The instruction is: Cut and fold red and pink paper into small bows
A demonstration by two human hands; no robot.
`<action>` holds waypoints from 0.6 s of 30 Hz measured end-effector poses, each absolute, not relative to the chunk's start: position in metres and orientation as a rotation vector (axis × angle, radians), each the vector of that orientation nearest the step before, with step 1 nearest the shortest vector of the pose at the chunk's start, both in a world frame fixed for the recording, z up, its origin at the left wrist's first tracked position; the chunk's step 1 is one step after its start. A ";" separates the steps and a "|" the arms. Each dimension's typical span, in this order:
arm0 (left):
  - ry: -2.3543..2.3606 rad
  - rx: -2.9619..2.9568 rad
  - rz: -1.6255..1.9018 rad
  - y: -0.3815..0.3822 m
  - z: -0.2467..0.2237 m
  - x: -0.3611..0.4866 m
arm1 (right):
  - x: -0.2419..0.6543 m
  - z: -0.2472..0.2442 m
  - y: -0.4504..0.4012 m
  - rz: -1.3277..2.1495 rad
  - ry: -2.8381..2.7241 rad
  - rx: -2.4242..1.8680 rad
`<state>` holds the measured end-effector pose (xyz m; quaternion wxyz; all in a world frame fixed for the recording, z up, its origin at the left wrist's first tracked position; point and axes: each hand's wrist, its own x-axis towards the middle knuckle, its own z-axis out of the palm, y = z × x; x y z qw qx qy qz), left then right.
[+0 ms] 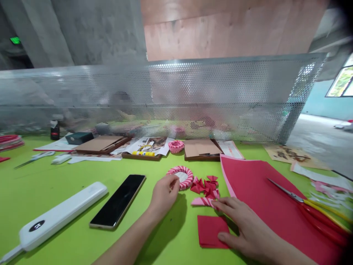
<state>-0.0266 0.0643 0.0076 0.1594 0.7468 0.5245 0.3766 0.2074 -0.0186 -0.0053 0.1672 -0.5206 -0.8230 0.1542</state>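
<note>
Just right of a black smartphone [117, 201], the left grip [164, 195] is closed on the near edge of a pink-striped paper ring [188, 179]. Further right, the open right grip [248, 228] spreads wide — fingertips touching a pink-striped paper strip [201, 201], thumb side on a folded red paper square [208, 232] — with a red paper sheet [256, 187] beneath its palm.

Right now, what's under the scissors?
The scissors lie on a large red paper sheet. Whatever is beneath the sheet is covered.
</note>
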 end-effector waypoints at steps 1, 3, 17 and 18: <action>1.504 2.132 1.093 0.065 0.007 -0.029 | 0.207 -0.004 -0.019 0.431 -2.343 -1.480; 1.500 2.132 1.124 0.065 0.008 -0.031 | 0.205 -0.002 -0.020 0.420 -2.344 -1.477; 0.923 2.670 0.517 0.024 0.012 -0.006 | 0.193 0.007 -0.013 0.456 -2.372 -1.561; 0.936 2.678 0.472 0.023 0.011 -0.006 | 0.193 0.007 -0.013 0.473 -2.362 -1.560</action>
